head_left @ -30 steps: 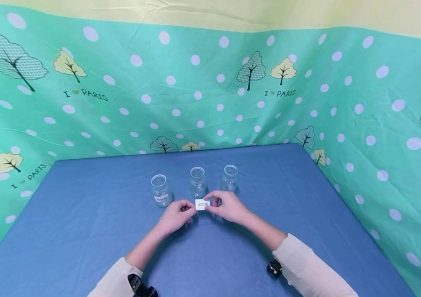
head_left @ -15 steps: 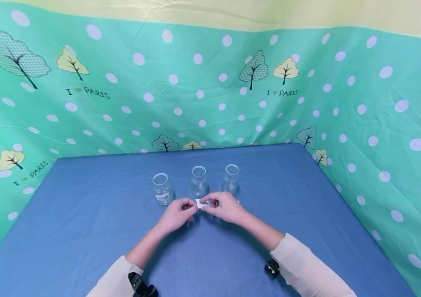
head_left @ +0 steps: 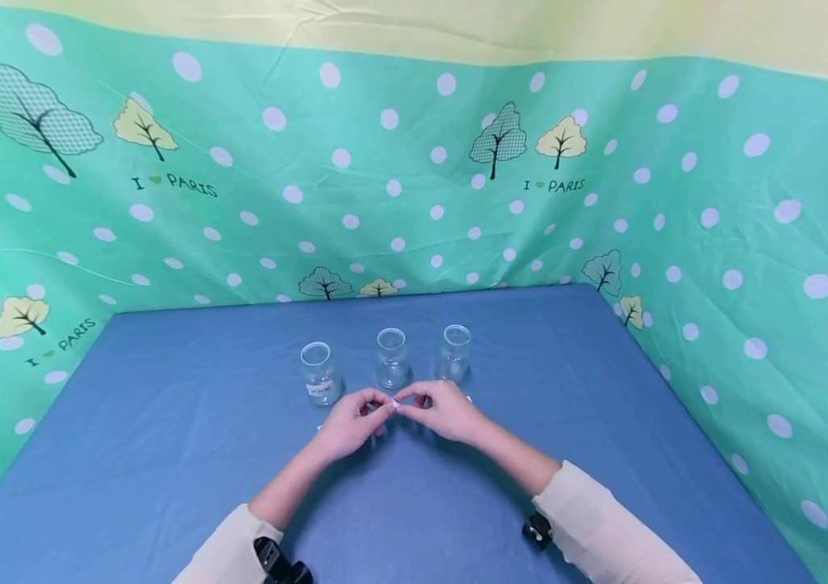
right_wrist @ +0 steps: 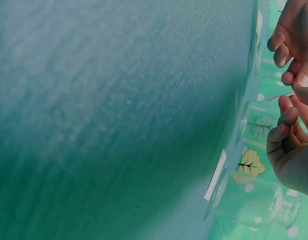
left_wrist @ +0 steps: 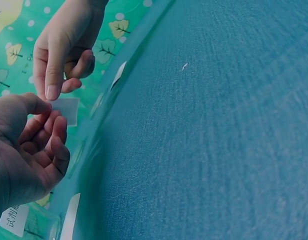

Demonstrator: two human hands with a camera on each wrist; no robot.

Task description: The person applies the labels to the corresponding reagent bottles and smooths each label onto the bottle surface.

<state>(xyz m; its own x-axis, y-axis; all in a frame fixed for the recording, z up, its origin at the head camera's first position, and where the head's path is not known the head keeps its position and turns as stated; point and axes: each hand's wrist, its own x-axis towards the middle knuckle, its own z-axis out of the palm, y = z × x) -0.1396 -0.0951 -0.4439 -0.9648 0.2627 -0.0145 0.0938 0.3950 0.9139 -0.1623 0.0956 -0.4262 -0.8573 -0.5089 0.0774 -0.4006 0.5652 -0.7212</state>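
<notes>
My left hand (head_left: 351, 422) and right hand (head_left: 446, 410) meet fingertip to fingertip in front of the jars. Between them is a small white label (left_wrist: 66, 111), pale and see-through in the left wrist view and nearly edge-on in the head view. Thumb and forefinger of each hand pinch it at one corner. Behind my hands stand three open glass jars: a left jar (head_left: 319, 373) with a written label on its front, a middle jar (head_left: 391, 361) and a right jar (head_left: 455, 353). Fingers hide part of the label.
Near the jars lie white slips, one by the right jar (right_wrist: 215, 175) and another (left_wrist: 118, 75) seen from the left wrist. A tiny white scrap (left_wrist: 184, 66) is on the blue tablecloth (head_left: 187, 454). A green dotted curtain (head_left: 384, 195) borders the table.
The label, facing the head camera with its writing a second ago, has turned nearly edge-on. My hands have drawn together until their fingertips meet. The jars stay put.
</notes>
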